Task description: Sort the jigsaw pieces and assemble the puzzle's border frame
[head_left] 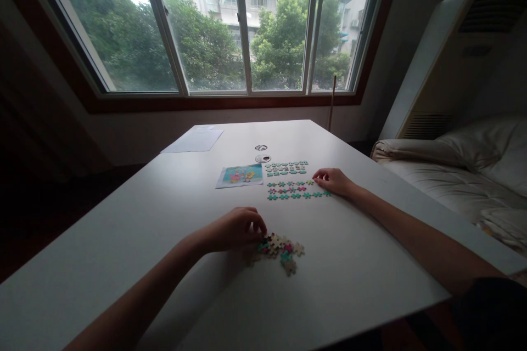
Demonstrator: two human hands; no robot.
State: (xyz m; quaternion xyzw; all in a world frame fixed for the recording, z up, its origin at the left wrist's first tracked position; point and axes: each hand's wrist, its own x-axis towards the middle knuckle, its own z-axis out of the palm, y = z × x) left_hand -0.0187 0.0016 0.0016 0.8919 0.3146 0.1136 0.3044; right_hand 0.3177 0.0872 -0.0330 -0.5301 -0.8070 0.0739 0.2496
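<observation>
Head view (the only one): the left hand [234,228] is being rested on the white table [164,219]. Its fingers are curled in and drawn together, with the tips touching the near-left edge of the loose pile of puzzle pieces [280,249]. Whether a piece is being pinched cannot be told, as the tips are hiding it. The right hand [332,181] is being laid farther out, at the right end of the sorted rows [293,191] of teal and pink pieces. Its fingers are bent and close together, touching or just beside the end pieces (contact too small to confirm). Further rows [287,168] are lying just beyond, with the reference picture [241,175] to their left and a small round object [262,158] behind. Judgement: pieces are being drawn from the pile and lined up by colour, and much of the pile is not yet laid out. The next move is being judged to call for a clean pinch on one edge piece, lifted free without neighbours being dragged, and a matching spot in the rows.
</observation>
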